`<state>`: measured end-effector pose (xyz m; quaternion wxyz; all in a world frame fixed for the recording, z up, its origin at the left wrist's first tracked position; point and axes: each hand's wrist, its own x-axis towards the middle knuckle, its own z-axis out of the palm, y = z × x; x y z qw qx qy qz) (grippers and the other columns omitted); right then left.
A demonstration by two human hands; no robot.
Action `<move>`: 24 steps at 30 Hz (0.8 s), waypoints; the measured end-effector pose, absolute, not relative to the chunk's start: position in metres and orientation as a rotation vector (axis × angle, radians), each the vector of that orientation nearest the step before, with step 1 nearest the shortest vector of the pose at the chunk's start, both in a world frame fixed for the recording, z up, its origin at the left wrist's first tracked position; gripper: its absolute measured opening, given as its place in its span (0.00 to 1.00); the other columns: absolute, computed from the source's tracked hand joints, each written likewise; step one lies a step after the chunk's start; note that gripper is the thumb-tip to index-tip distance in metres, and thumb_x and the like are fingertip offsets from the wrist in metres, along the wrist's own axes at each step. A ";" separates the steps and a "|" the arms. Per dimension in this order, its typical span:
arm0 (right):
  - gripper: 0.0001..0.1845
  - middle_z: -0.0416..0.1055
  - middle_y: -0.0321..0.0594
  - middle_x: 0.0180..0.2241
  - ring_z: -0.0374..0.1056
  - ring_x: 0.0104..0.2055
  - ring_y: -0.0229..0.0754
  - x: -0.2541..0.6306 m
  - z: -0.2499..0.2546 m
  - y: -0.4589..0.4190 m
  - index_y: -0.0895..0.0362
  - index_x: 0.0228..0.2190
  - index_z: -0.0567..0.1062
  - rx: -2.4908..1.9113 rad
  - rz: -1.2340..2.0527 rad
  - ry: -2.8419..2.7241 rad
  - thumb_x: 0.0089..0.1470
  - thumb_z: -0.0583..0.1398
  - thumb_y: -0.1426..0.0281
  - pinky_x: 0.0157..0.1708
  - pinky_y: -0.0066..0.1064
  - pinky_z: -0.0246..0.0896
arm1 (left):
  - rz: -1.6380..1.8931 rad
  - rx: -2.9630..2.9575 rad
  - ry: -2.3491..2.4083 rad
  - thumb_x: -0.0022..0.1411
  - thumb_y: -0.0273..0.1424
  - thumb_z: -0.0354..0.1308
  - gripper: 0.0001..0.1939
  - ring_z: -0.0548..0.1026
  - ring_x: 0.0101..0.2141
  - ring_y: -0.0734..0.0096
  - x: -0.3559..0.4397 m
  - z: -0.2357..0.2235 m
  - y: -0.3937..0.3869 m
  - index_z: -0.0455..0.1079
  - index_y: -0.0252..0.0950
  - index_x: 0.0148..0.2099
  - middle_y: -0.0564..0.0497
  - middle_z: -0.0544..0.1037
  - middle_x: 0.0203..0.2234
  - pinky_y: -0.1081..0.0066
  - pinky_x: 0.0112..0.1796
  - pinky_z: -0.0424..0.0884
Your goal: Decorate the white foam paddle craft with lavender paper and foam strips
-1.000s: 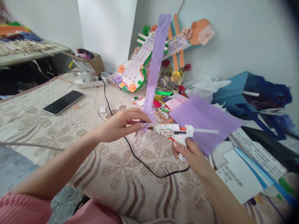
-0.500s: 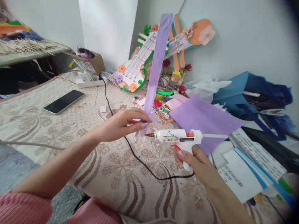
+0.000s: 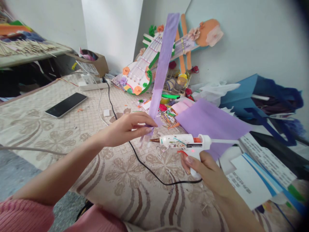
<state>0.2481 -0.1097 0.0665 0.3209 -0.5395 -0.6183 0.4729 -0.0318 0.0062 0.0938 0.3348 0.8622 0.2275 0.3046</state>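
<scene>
My left hand (image 3: 134,127) pinches the lower end of a long purple crepe paper strip (image 3: 164,61), which stands up and leans slightly right. Around the handle of a white hot glue gun (image 3: 178,141) my right hand (image 3: 202,164) is wrapped. The gun's brown nozzle points left, close to the pinched end of the strip; whether it touches cannot be made out. A white glue stick (image 3: 225,141) sticks out of its back. To the right of the strip lies a purple paper sheet (image 3: 205,120), partly behind the gun.
A phone (image 3: 66,105) lies at the left on the patterned tablecloth (image 3: 125,174). The gun's black cord (image 3: 154,175) crosses the cloth. At the back lean decorated paper guitars (image 3: 140,71). A power strip (image 3: 93,85), a cardboard box (image 3: 96,66) and a blue bag (image 3: 243,90) stand around.
My right hand and the glue gun have shifted very slightly to the right. The left hand and the purple strip are nearly where they were.
</scene>
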 end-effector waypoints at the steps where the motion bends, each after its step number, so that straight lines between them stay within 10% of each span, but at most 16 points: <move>1: 0.27 0.63 0.34 0.19 0.58 0.24 0.36 0.248 0.066 -0.108 0.56 0.18 0.69 -1.407 1.286 -1.610 0.60 0.57 0.51 0.27 0.31 0.50 | 0.794 2.250 0.593 0.69 0.32 0.54 0.11 0.76 0.47 0.68 -0.032 0.094 0.006 0.75 0.38 0.51 0.45 0.79 0.46 0.70 0.46 0.74; 24: 0.26 0.63 0.34 0.20 0.58 0.25 0.37 0.252 0.047 -0.094 0.56 0.20 0.67 -1.460 1.282 -1.544 0.61 0.56 0.50 0.29 0.32 0.51 | 0.798 2.243 0.583 0.69 0.33 0.54 0.12 0.77 0.46 0.67 -0.031 0.095 0.007 0.75 0.39 0.50 0.45 0.80 0.45 0.69 0.45 0.74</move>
